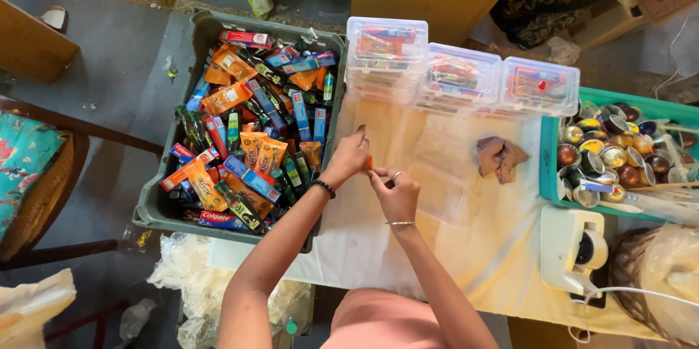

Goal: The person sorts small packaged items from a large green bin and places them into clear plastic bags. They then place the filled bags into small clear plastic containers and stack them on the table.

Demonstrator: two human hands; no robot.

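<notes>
— Both hands meet over the pale cloth (408,261): left hand (348,157) and right hand (395,194) pinch a small orange packet (369,164) between their fingertips.

— Where does the packet sit?

— Just right of the grey crate (162,207), heaped with orange sachets, boxed tubes and small bottles. Clear lidded boxes (460,76) stand stacked farther off on the cloth.

— Anything else close by?

— A crumpled brown rag (499,157) to the right, then a teal tray (547,167) of shiny round tins, and a white tape dispenser (571,251) nearer the person.
</notes>
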